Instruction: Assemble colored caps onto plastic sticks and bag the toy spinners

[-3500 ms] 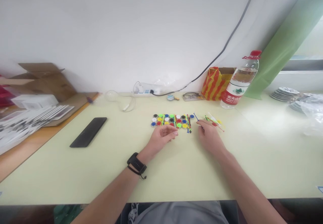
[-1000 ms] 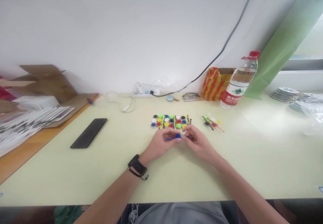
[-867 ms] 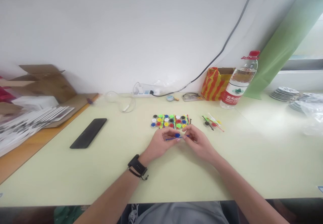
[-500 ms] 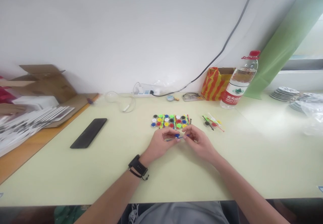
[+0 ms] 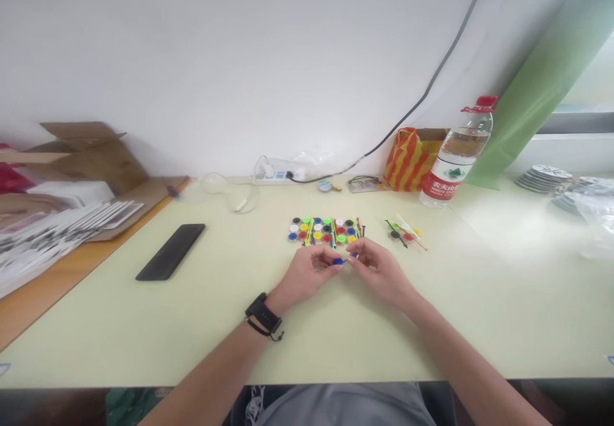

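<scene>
My left hand (image 5: pixel 307 275) pinches a small blue disc (image 5: pixel 338 261) between thumb and fingers, just above the table. Facing it, my right hand (image 5: pixel 380 271) has its fingertips closed on a thin blue plastic stick (image 5: pixel 354 256), one end of which reaches toward the disc. Whether stick and disc are joined is too small to tell. Beyond the hands lie rows of coloured discs (image 5: pixel 318 228) in red, yellow, white, black, blue and green, with thin coloured sticks (image 5: pixel 334 232) between them. To the right is a smaller loose group of arrow-shaped sticks (image 5: pixel 397 230) and a few discs.
A black phone-like slab (image 5: pixel 171 252) lies left on the table (image 5: pixel 230 343). At the back are a power strip (image 5: pixel 273 176), a striped bag (image 5: pixel 407 160) and a water bottle (image 5: pixel 457 154). Stacked round plates (image 5: pixel 544 180) stand right; a cardboard box (image 5: pixel 96 151) and white cards (image 5: pixel 71 234) lie left.
The blue disc has turned in my left fingers and shows more of its face. The long blue stick that stuck out under my left fingers is now mostly hidden. Both hands stay in place.
</scene>
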Demonstrator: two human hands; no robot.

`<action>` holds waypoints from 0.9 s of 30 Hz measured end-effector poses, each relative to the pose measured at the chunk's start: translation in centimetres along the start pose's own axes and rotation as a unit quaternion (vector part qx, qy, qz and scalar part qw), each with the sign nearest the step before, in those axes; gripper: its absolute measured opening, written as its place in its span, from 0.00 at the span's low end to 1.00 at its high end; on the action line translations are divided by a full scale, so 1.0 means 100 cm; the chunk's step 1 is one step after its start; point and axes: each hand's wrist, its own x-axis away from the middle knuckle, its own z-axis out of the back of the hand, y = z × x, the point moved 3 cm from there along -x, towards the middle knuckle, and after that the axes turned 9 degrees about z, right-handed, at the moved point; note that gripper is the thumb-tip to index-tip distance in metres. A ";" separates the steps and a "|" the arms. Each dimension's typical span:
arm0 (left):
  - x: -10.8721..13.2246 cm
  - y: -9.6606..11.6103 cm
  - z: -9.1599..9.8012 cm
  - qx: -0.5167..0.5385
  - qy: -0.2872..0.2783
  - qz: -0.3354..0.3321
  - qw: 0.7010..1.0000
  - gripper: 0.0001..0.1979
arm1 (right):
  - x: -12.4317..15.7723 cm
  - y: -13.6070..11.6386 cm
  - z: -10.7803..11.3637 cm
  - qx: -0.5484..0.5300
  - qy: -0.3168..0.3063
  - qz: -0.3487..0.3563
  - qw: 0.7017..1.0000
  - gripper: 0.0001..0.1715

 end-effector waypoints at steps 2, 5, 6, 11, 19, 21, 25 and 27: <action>0.000 0.002 -0.001 0.010 0.006 0.001 1.000 0.12 | 0.000 0.000 0.001 -0.008 0.002 -0.001 1.000 0.11; 0.001 0.006 -0.001 0.046 0.006 0.008 0.999 0.13 | -0.001 -0.002 0.003 -0.032 0.010 -0.005 0.999 0.12; 0.001 0.008 -0.001 0.066 -0.001 0.013 0.998 0.13 | -0.001 -0.003 0.003 -0.043 0.014 -0.008 0.999 0.12; 0.000 0.010 0.000 0.135 -0.026 0.036 0.990 0.13 | -0.001 -0.004 0.007 -0.097 0.054 -0.023 0.994 0.15; -0.005 -0.002 0.005 0.163 0.022 0.054 0.985 0.15 | 0.000 -0.009 0.012 -0.072 0.059 -0.018 0.996 0.14; -0.005 -0.003 0.006 0.172 0.027 0.055 0.983 0.16 | 0.001 -0.013 0.009 -0.091 0.030 -0.010 0.995 0.19; -0.005 -0.003 0.008 0.187 0.042 0.066 0.979 0.17 | 0.004 -0.016 0.003 -0.127 0.023 -0.002 0.992 0.39; -0.004 -0.002 0.008 0.188 0.045 0.070 0.979 0.17 | 0.005 -0.014 0.002 -0.132 0.042 -0.009 0.990 0.38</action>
